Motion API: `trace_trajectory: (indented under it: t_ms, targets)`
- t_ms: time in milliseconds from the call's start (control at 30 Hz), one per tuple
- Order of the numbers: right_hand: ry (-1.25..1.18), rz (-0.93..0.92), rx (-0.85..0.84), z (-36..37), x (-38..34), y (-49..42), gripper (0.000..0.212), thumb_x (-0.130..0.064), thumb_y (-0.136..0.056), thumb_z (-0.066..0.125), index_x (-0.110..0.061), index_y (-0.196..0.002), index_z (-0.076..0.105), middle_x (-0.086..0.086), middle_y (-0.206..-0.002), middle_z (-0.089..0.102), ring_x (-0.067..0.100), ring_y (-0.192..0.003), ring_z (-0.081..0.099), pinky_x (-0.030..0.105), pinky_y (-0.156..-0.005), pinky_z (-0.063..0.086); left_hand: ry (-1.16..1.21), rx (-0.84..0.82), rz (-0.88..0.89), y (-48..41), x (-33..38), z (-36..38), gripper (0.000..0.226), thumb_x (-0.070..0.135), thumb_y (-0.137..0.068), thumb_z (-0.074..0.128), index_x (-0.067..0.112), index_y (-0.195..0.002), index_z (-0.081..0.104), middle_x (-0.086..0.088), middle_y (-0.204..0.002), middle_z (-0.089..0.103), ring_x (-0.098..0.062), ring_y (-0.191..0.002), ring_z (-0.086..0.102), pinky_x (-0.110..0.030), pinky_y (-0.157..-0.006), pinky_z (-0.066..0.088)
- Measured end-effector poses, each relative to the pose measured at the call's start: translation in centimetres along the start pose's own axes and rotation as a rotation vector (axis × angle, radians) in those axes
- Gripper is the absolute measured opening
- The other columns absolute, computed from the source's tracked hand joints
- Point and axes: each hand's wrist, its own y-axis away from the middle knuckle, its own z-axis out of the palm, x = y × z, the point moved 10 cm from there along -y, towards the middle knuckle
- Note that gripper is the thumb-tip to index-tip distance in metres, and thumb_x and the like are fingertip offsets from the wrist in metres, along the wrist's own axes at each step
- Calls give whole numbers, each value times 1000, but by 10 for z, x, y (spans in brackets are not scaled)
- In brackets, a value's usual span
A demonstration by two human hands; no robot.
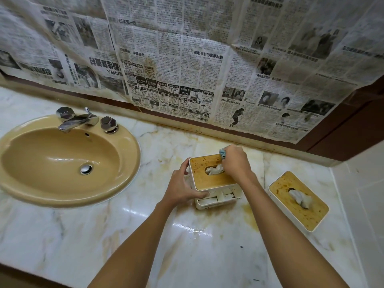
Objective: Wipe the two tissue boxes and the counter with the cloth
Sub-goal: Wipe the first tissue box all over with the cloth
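A white tissue box with a stained wooden lid (207, 177) stands on the marble counter (145, 242). My left hand (182, 188) grips its left side and front corner. My right hand (234, 163) is curled round a small blue cloth (222, 153) and presses it on the lid's far right edge, beside the tissue sticking out of the slot. A second tissue box (299, 202), also with a spotted wooden lid and a tissue poking up, sits apart at the right. Yellow-brown stains mark the counter around both boxes.
A tan oval sink (62, 161) with a chrome tap (81, 119) is set in the counter at the left. Newspaper sheets (187, 59) cover the wall behind. A white wall (363, 194) bounds the counter on the right. The counter's front edge runs along the bottom left.
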Motion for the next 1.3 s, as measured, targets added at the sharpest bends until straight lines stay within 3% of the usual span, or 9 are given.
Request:
trace_trajectory:
  t_ms: [267, 367, 467, 600, 733, 833, 967, 1167, 1300]
  targets:
    - [33, -155, -136, 23, -37, 6, 24, -3, -87, 63, -10, -111, 65, 16, -111, 59, 35, -96, 62, 42, -83, 57, 7, 1, 4, 1, 2, 0, 124, 49, -49, 101, 47, -150, 30, 21, -132, 53, 0, -116, 46, -11, -87, 37]
    - [16, -228, -227, 25, -56, 7, 22, -2, -86, 56, -13, -102, 67, 14, -102, 63, 32, -88, 67, 39, -71, 59, 8, -2, 1, 1, 1, 1, 124, 48, -50, 102, 47, -151, 30, 28, -131, 51, -3, -116, 47, -13, -87, 38]
    - [86, -324, -324, 27, -77, 11, 24, 0, -87, 49, -15, -69, 54, 7, -76, 59, 28, -73, 60, 29, -49, 37, 11, 0, -12, 1, -2, 2, 127, 51, -50, 101, 48, -154, 27, 20, -131, 54, -5, -116, 48, -11, -85, 37]
    - [176, -423, -397, 29, -96, 23, 32, 1, -88, 47, -18, -63, 45, 5, -69, 51, 20, -59, 48, 30, -49, 31, 20, -1, -34, 1, -4, 2, 120, 51, -48, 101, 54, -145, 30, 9, -125, 58, 1, -113, 47, -10, -82, 37]
    - [251, -459, -436, 34, -93, 36, 28, -1, -89, 48, -19, -68, 46, 2, -71, 48, 20, -64, 50, 30, -50, 34, 20, -1, -44, 1, -7, 2, 126, 50, -47, 101, 50, -151, 29, 6, -123, 57, 5, -113, 47, -7, -80, 38]
    - [241, -459, -461, 42, -79, 50, 18, 2, -84, 49, -9, -78, 62, 8, -73, 59, 27, -70, 55, 33, -53, 37, 34, -2, -53, 1, -12, 4, 133, 50, -45, 101, 48, -155, 25, 4, -121, 56, 2, -114, 47, -10, -82, 38]
    - [141, -435, -476, 45, -61, 58, 25, 4, -80, 51, -12, -83, 70, 10, -78, 67, 28, -74, 59, 34, -55, 38, 34, 4, -52, 0, -13, 5, 134, 49, -44, 101, 48, -154, 25, 0, -120, 57, -4, -112, 49, -13, -82, 41]
    - [-62, -423, -172, 13, -73, 40, 48, 7, -81, 46, -19, -109, 75, 10, -98, 74, 29, -94, 60, 36, -70, 46, 13, -5, -44, 1, -9, 3, 129, 55, -48, 99, 46, -154, 27, 6, -127, 55, -2, -112, 49, -11, -82, 39]
    - [61, -437, -234, 39, -81, 57, 45, 7, -85, 51, -17, -117, 71, 14, -103, 72, 34, -97, 65, 37, -71, 50, 22, 3, -55, 0, -14, 5, 131, 56, -44, 94, 40, -156, 28, 6, -123, 58, -9, -116, 51, -12, -83, 39]
